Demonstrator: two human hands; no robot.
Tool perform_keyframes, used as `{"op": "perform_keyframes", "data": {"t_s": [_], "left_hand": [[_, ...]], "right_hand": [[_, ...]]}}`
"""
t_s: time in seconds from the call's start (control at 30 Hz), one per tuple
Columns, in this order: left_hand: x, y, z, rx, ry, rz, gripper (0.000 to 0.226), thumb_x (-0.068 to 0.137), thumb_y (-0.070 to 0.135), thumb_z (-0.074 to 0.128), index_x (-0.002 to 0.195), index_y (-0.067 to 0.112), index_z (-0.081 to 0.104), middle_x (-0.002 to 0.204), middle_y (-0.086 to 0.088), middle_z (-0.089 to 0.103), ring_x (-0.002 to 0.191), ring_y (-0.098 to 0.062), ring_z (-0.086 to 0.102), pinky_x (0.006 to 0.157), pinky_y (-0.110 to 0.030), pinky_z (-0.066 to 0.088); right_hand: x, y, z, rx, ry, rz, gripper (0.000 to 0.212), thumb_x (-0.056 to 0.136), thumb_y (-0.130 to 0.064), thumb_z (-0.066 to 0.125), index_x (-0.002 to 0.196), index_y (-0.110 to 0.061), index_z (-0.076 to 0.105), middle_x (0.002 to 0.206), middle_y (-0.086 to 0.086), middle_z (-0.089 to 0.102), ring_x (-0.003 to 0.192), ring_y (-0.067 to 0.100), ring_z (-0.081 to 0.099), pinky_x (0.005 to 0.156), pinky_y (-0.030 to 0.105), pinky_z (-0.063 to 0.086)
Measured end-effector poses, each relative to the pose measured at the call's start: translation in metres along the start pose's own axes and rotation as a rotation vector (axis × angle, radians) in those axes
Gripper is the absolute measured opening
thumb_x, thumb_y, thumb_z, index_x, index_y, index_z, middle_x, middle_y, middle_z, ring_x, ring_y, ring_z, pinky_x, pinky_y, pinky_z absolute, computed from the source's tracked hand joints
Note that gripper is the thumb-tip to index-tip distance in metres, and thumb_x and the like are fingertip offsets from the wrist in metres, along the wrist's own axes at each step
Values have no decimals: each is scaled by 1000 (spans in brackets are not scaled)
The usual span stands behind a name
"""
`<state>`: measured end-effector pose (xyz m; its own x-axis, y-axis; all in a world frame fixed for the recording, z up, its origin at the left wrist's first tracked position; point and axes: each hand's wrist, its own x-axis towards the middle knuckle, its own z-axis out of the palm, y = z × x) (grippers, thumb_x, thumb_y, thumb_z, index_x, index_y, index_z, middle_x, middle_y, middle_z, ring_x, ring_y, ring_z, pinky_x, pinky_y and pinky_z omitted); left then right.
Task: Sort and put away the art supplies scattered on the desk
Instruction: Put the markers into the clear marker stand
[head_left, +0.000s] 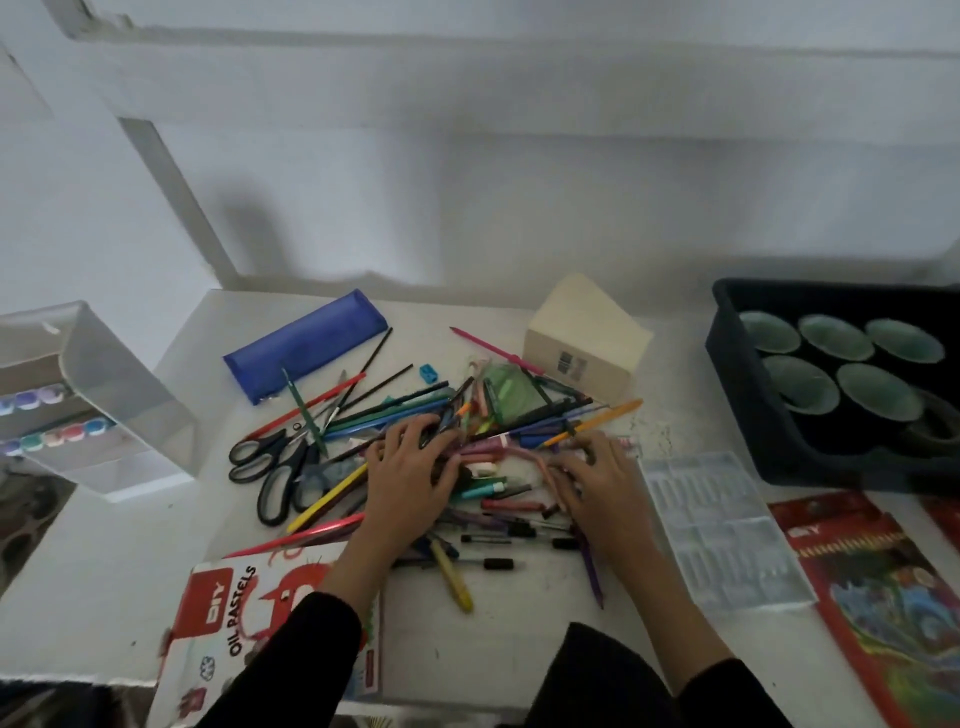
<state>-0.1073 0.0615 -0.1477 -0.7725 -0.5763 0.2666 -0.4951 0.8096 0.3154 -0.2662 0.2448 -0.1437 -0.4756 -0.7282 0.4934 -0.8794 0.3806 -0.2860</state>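
Note:
A jumbled pile of pencils, pens and crayons (498, 415) covers the middle of the white desk (104, 597). My left hand (410, 467) lies flat on the pile's left part, fingers spread. My right hand (592, 473) rests palm down on its right part, fingers over a curved pink piece (524, 457); whether they grip anything I cannot tell. Two pairs of black scissors (275, 467) lie left of the pile. A blue pencil case (306, 345) lies behind them. An oil pastels box (228, 623) sits under my left forearm.
A cream box (587, 338) stands behind the pile. A clear plastic insert tray (722, 530) and a red coloured-pencil box (883, 597) lie at the right. A dark tray with green bowls (727, 332) sits far right. A clear organiser with paint pots (104, 395) stands at the left.

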Motion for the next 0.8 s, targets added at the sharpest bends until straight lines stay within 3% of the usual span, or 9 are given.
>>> {"op": "perform_keyframes", "data": {"t_s": [0.23, 0.37, 0.47, 0.6, 0.7, 0.77, 0.8], "left_hand": [[1, 1, -5, -66, 91, -46, 34, 78, 39, 48, 104, 27, 68, 119, -1, 59, 113, -23, 48, 89, -48, 37], [-3, -1, -9, -48, 100, -81, 40, 73, 35, 49, 105, 23, 68, 116, -1, 60, 109, -24, 50, 87, -49, 39], [-6, 0, -11, -48, 113, -104, 33, 75, 36, 49, 96, 23, 70, 115, 1, 59, 108, -25, 51, 86, -50, 40], [-3, 12, -16, -60, 89, -1, 19, 77, 41, 54, 80, 30, 70, 121, 3, 57, 114, -20, 47, 92, -50, 32], [0, 26, -11, 48, -47, 105, 21, 77, 41, 53, 87, 35, 70, 128, 0, 54, 122, -22, 39, 98, -59, 29], [6, 32, -7, 132, -137, 92, 24, 76, 36, 60, 99, 38, 69, 131, -2, 51, 124, -25, 36, 98, -66, 28], [8, 35, -7, 163, -180, 80, 29, 75, 34, 67, 103, 40, 68, 132, -2, 51, 125, -26, 35, 98, -68, 27]], "right_hand": [[45, -19, 19, -8, -168, -112, 24, 72, -23, 78, 93, -21, 68, 93, 5, 59, 85, 26, 56, 64, 35, 46], [60, -34, 29, -126, -297, -151, 32, 54, -27, 88, 78, -24, 67, 84, 1, 62, 80, 23, 60, 61, 35, 46], [60, -33, 29, -113, -299, -124, 26, 61, -24, 85, 82, -21, 68, 90, 1, 63, 87, 25, 59, 67, 38, 44], [60, -13, 18, 109, -328, -44, 17, 82, -25, 69, 98, -23, 66, 102, -5, 61, 102, 19, 50, 77, 34, 34], [63, -1, -1, 517, -306, 127, 16, 81, -13, 71, 97, -15, 68, 89, -6, 63, 83, 6, 57, 76, 23, 48], [64, 5, -15, 676, -236, 244, 14, 81, -9, 71, 95, -12, 69, 79, -13, 61, 71, -3, 57, 66, 8, 46], [64, 8, -21, 718, -205, 289, 13, 81, -11, 71, 93, -15, 69, 77, -16, 60, 69, -5, 57, 63, 8, 46]]}}
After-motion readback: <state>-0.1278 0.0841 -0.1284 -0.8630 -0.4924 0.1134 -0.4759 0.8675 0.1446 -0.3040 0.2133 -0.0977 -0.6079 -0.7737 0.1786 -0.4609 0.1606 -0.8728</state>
